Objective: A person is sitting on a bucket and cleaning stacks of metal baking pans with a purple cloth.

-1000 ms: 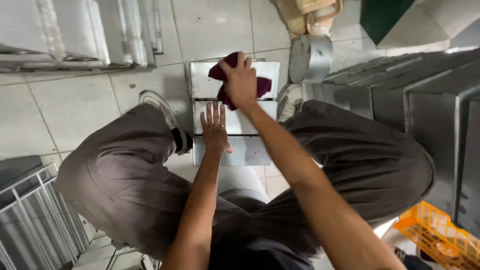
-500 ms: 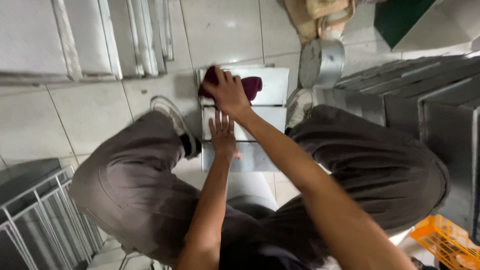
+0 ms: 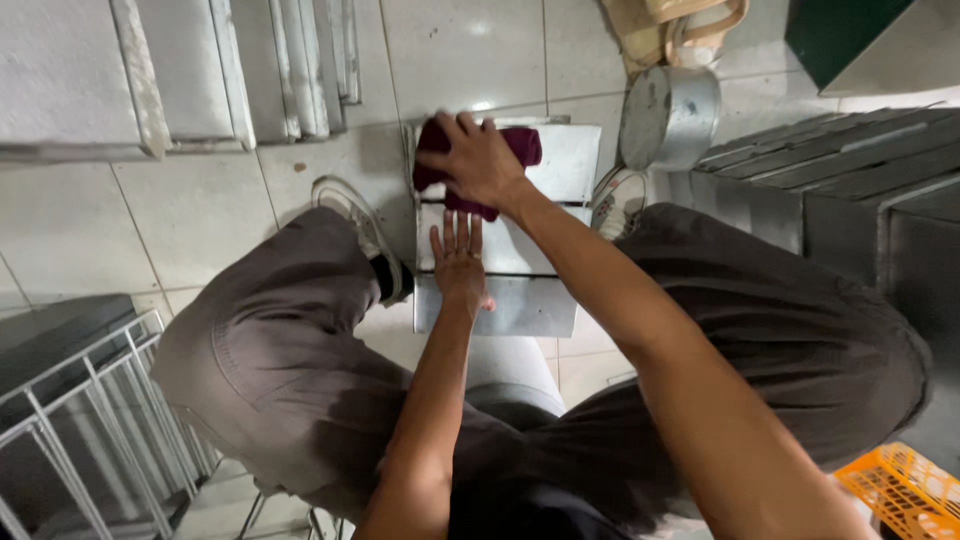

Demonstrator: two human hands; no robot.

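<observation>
**Cloth pressed on a metal tray on the floor**

I see my right hand (image 3: 478, 160) clenched over a dark red cloth (image 3: 522, 145), pressing it onto the far end of a flat metal tray (image 3: 565, 160) that lies on the tiled floor (image 3: 470, 50) between my feet. My left hand (image 3: 458, 262) lies released, palm down and fingers spread, flat on the nearer part of the same tray, just below the cloth. My grey trousers (image 3: 270, 340) frame the tray on both sides. A round metal tin (image 3: 668, 118) stands just beside the tray's far right corner. An orange crate (image 3: 900, 490) sits at the lower right, and white wire racks (image 3: 90, 400) at the lower left.
</observation>
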